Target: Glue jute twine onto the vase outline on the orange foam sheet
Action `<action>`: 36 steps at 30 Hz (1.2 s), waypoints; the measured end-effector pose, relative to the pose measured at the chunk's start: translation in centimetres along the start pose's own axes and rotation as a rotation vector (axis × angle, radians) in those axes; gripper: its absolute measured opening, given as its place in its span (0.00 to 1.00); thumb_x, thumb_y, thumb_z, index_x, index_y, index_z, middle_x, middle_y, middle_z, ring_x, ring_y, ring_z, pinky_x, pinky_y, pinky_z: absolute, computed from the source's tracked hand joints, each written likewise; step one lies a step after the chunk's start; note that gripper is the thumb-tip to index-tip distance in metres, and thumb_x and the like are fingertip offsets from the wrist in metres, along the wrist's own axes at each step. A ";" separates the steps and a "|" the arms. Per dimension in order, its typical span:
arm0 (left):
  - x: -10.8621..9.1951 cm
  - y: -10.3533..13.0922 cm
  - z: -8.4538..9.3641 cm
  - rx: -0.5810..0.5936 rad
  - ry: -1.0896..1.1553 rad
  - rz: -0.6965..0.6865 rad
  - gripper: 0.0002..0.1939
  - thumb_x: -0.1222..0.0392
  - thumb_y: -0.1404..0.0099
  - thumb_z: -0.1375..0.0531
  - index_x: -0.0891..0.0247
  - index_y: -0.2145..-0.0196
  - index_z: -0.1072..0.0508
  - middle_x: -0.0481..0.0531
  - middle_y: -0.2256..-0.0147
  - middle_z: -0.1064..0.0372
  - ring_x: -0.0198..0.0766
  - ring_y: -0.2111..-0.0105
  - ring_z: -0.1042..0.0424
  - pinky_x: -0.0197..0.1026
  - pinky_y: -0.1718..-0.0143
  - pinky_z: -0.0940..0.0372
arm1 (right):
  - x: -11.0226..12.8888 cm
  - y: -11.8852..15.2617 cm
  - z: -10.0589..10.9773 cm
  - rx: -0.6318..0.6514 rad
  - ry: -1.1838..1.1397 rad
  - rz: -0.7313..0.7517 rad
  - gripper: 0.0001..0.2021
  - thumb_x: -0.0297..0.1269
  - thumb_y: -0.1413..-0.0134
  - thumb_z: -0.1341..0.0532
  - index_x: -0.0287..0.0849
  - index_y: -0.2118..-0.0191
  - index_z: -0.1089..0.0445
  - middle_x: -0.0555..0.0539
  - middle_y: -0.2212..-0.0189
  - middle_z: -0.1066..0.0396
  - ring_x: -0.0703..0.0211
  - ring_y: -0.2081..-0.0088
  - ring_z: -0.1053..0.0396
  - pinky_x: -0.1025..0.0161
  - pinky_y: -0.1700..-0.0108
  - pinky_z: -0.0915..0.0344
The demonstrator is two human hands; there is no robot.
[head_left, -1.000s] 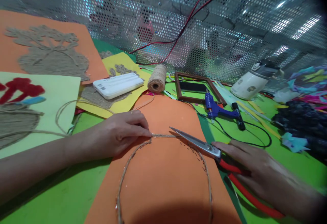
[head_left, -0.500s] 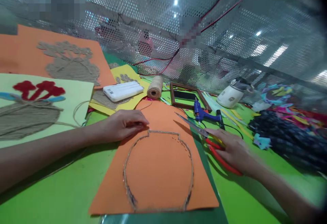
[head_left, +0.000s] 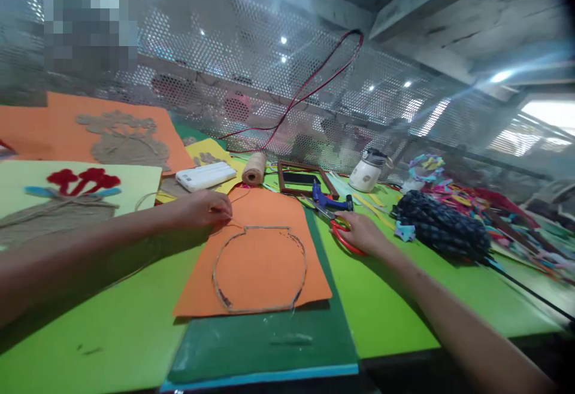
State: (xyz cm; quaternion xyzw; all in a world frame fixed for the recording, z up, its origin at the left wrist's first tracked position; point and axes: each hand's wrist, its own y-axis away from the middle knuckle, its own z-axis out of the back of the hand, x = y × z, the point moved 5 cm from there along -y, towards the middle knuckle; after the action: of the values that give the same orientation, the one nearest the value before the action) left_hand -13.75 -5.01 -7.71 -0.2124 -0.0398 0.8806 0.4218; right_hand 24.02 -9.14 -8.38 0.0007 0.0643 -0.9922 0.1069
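An orange sheet (head_left: 262,271) lies on a dark green board, bearing a vase-shaped outline of twine (head_left: 268,227). My left hand (head_left: 209,209) is at the sheet's upper left edge, fingers pinched on a thin strand of twine that reaches toward the outline's top left corner. On the other side, my right hand (head_left: 362,231) grips red-handled scissors (head_left: 345,243). Their blades point up and left, beside a blue glue gun (head_left: 327,201). How far the blades are apart is unclear.
A twine spool (head_left: 254,168), white power bank (head_left: 205,176), brown frame (head_left: 308,169) and white bottle (head_left: 365,172) stand behind the sheet. Finished twine-vase pictures (head_left: 130,142) lie left. A dark checked bundle (head_left: 442,226) and colourful scraps (head_left: 476,202) are on the right.
The view has tilted up and shifted right, so more of the green board shows. My right hand's scissors have moved away from the outline toward the glue gun. My left hand stays near the outline's corner.
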 end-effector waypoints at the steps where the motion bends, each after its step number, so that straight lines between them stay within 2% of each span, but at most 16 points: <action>1: 0.2 -0.1 0.5 0.008 -0.022 0.020 0.16 0.54 0.35 0.45 0.63 0.70 0.21 0.55 0.65 0.22 0.38 0.66 0.25 0.35 0.61 0.34 | 0.2 0.1 0.1 0.002 -0.001 0.004 0.25 0.48 0.37 0.46 0.39 0.40 0.34 0.36 0.50 0.27 0.45 0.51 0.29 0.55 0.51 0.35; 3: 0.4 -0.5 2.1 0.021 -0.059 0.125 0.17 0.51 0.37 0.44 0.63 0.70 0.20 0.52 0.69 0.21 0.38 0.69 0.26 0.34 0.65 0.34 | 0.4 0.2 0.4 0.010 -0.001 0.011 0.24 0.48 0.37 0.46 0.41 0.41 0.33 0.37 0.51 0.27 0.46 0.52 0.29 0.56 0.53 0.36; 6: 0.0 -1.2 4.9 0.056 -0.056 0.404 0.20 0.46 0.38 0.45 0.64 0.71 0.21 0.52 0.75 0.23 0.37 0.78 0.29 0.33 0.76 0.38 | 0.6 0.4 0.9 0.027 0.009 0.024 0.22 0.46 0.38 0.44 0.43 0.43 0.31 0.38 0.52 0.27 0.46 0.53 0.29 0.57 0.53 0.37; 9: -2.7 -2.5 6.3 -0.010 -0.053 0.397 0.25 0.44 0.36 0.48 0.65 0.75 0.23 0.53 0.80 0.26 0.36 0.80 0.30 0.33 0.77 0.40 | 0.9 0.6 1.2 0.024 0.018 0.044 0.20 0.44 0.40 0.42 0.44 0.45 0.29 0.39 0.53 0.29 0.47 0.53 0.31 0.57 0.52 0.37; 11: -4.6 -3.1 5.4 -0.030 -0.042 0.388 0.24 0.43 0.35 0.49 0.64 0.71 0.22 0.51 0.80 0.26 0.35 0.81 0.31 0.34 0.77 0.41 | 1.3 0.7 1.4 -0.008 0.008 0.087 0.19 0.41 0.40 0.42 0.43 0.45 0.29 0.38 0.53 0.30 0.48 0.52 0.32 0.56 0.51 0.37; 12: -5.6 -3.3 4.6 -0.037 -0.071 0.368 0.25 0.44 0.34 0.50 0.64 0.73 0.23 0.51 0.82 0.27 0.35 0.82 0.32 0.34 0.77 0.42 | 1.7 0.7 1.5 -0.027 -0.006 0.123 0.19 0.39 0.41 0.42 0.42 0.45 0.29 0.38 0.53 0.31 0.48 0.52 0.33 0.56 0.50 0.37; 14: -7.6 -3.5 2.5 -0.003 -0.199 0.278 0.25 0.48 0.31 0.51 0.63 0.76 0.24 0.52 0.82 0.29 0.36 0.81 0.33 0.36 0.78 0.45 | 2.9 0.7 2.0 -0.066 -0.048 0.215 0.18 0.32 0.42 0.42 0.39 0.47 0.29 0.38 0.54 0.31 0.49 0.52 0.34 0.55 0.50 0.37; 17: -10.2 -3.3 0.4 -0.056 -0.404 0.128 0.24 0.51 0.31 0.48 0.63 0.80 0.26 0.56 0.81 0.29 0.38 0.81 0.33 0.39 0.79 0.51 | 5.7 1.1 3.9 -0.131 -0.167 0.355 0.14 0.26 0.43 0.44 0.37 0.52 0.27 0.40 0.58 0.29 0.51 0.54 0.33 0.55 0.51 0.36; 20: -11.5 -3.1 -0.3 -0.069 -0.479 0.103 0.22 0.51 0.30 0.48 0.64 0.76 0.25 0.58 0.78 0.27 0.41 0.80 0.30 0.40 0.80 0.52 | 9.5 1.7 6.4 -0.188 -0.319 0.470 0.10 0.31 0.39 0.43 0.39 0.54 0.28 0.43 0.64 0.28 0.55 0.60 0.32 0.56 0.54 0.35; 22: -12.0 -3.0 -0.4 -0.043 -0.518 0.110 0.20 0.53 0.30 0.48 0.64 0.74 0.24 0.59 0.77 0.26 0.41 0.79 0.29 0.39 0.80 0.53 | 12.1 2.0 7.7 -0.235 -0.370 0.535 0.11 0.37 0.37 0.42 0.38 0.54 0.28 0.43 0.64 0.28 0.56 0.60 0.32 0.57 0.55 0.35; 24: -12.4 -2.9 -0.3 -0.015 -0.546 0.110 0.20 0.55 0.30 0.48 0.64 0.73 0.23 0.60 0.77 0.25 0.42 0.78 0.28 0.39 0.80 0.54 | 14.1 2.2 8.2 -0.259 -0.391 0.595 0.14 0.41 0.38 0.40 0.36 0.53 0.29 0.41 0.62 0.28 0.55 0.58 0.32 0.58 0.55 0.35; 26: -12.5 -2.8 -0.3 0.005 -0.556 0.116 0.19 0.56 0.30 0.48 0.64 0.72 0.22 0.61 0.76 0.25 0.44 0.77 0.27 0.39 0.80 0.55 | 15.3 2.2 8.0 -0.298 -0.366 0.638 0.12 0.41 0.37 0.40 0.36 0.57 0.27 0.41 0.64 0.28 0.55 0.60 0.32 0.59 0.58 0.36; 29: -12.5 -2.6 -0.4 0.014 -0.523 0.126 0.20 0.55 0.30 0.49 0.65 0.72 0.22 0.61 0.76 0.24 0.44 0.77 0.28 0.40 0.79 0.56 | 15.8 2.2 7.4 -0.393 -0.297 0.677 0.12 0.34 0.35 0.44 0.36 0.66 0.26 0.43 0.72 0.29 0.57 0.68 0.34 0.61 0.65 0.39; 31: -12.4 -2.4 -0.4 -0.007 -0.432 0.116 0.20 0.52 0.29 0.49 0.63 0.70 0.21 0.58 0.76 0.25 0.42 0.77 0.29 0.39 0.78 0.54 | 15.5 2.3 7.1 -0.436 -0.311 0.688 0.12 0.32 0.36 0.44 0.36 0.69 0.27 0.44 0.76 0.29 0.59 0.71 0.35 0.62 0.68 0.42; 34: -12.2 -2.2 0.0 -0.061 -0.204 0.066 0.16 0.51 0.31 0.47 0.59 0.58 0.22 0.51 0.77 0.26 0.37 0.78 0.31 0.37 0.76 0.49 | 14.6 2.2 6.8 -0.411 -0.431 0.629 0.11 0.32 0.36 0.42 0.36 0.69 0.27 0.45 0.76 0.28 0.61 0.74 0.34 0.64 0.70 0.42; 36: -11.7 -2.0 0.4 -0.082 -0.089 0.056 0.16 0.54 0.31 0.48 0.60 0.55 0.24 0.48 0.77 0.27 0.35 0.78 0.32 0.35 0.75 0.47 | 14.0 2.0 6.6 -0.365 -0.508 0.553 0.11 0.33 0.36 0.42 0.36 0.69 0.28 0.47 0.77 0.27 0.64 0.76 0.34 0.66 0.71 0.43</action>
State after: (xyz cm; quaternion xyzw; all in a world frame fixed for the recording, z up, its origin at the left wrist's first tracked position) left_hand -5.98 -12.54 -2.83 -0.1912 -0.0883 0.8983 0.3857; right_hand 10.86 -14.84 -2.31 -0.2460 0.2078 -0.8670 0.3802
